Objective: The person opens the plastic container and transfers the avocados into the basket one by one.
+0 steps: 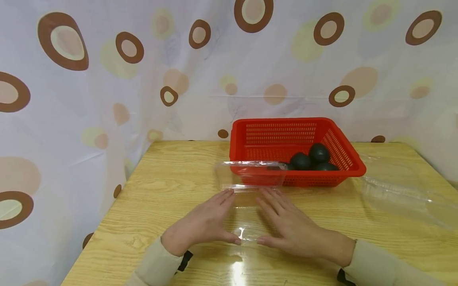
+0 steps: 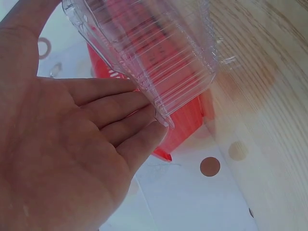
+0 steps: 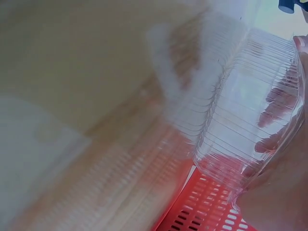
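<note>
A clear plastic clamshell container (image 1: 247, 212) stands on the table between my hands, its ribbed lid (image 1: 250, 176) raised at the back. My left hand (image 1: 205, 226) is along its left side; in the left wrist view, straight fingertips touch the rim of the clear container (image 2: 168, 79). On the other side, my right hand (image 1: 295, 228) has its fingers extended along the edge and its thumb at the front corner. The right wrist view shows the ribbed clear wall (image 3: 240, 106) close to the right hand (image 3: 281, 187). I see nothing inside the container.
Behind the container sits a red slotted basket (image 1: 343, 155) with several dark round fruits (image 1: 319, 153), resembling avocados, at its right end. Another clear plastic container (image 1: 397, 194) lies open on the right. A patterned curtain (image 1: 200, 71) hangs behind the wooden table (image 1: 161, 190).
</note>
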`<control>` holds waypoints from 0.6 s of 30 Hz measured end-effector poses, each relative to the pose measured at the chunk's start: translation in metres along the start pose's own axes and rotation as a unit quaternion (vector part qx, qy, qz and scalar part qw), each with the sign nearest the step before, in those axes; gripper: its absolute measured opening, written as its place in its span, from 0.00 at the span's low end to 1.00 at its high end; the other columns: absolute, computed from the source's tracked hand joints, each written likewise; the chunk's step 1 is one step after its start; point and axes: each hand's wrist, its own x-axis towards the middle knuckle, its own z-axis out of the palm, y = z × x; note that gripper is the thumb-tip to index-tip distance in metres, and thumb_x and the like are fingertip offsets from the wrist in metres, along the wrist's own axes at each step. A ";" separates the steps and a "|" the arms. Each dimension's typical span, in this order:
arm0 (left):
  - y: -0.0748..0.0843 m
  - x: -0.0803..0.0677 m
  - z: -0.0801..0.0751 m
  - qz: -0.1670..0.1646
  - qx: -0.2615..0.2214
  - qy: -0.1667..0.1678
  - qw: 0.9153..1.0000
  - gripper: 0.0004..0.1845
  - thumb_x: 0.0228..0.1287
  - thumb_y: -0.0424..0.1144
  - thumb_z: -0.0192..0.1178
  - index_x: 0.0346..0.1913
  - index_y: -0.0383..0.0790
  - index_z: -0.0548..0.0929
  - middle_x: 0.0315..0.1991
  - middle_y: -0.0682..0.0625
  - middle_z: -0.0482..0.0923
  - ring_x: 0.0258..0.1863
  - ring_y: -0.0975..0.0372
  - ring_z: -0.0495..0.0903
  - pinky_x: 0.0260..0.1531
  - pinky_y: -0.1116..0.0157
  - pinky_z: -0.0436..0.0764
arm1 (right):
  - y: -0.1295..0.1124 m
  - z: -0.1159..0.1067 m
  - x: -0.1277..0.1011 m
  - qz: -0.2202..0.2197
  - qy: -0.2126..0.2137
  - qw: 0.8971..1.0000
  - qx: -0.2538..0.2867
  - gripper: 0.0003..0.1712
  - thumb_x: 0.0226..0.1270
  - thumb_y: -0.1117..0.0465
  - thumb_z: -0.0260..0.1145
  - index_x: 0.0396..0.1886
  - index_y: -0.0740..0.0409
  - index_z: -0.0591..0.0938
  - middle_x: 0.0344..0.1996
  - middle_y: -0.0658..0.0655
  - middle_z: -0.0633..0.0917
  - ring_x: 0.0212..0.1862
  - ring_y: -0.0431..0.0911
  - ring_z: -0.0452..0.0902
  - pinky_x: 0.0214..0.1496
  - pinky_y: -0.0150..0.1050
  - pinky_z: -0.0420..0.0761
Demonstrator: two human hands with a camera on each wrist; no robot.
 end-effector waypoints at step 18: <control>-0.026 -0.022 -0.004 -0.031 -0.064 -0.003 0.997 0.62 0.49 0.63 0.73 0.78 0.33 0.53 0.80 0.41 0.48 0.79 0.50 0.48 0.77 0.50 0.54 | -0.023 0.005 0.028 -0.008 -0.024 1.000 0.008 0.53 0.69 0.26 0.48 0.78 0.62 0.56 0.79 0.65 0.49 0.81 0.59 0.41 0.80 0.57 0.50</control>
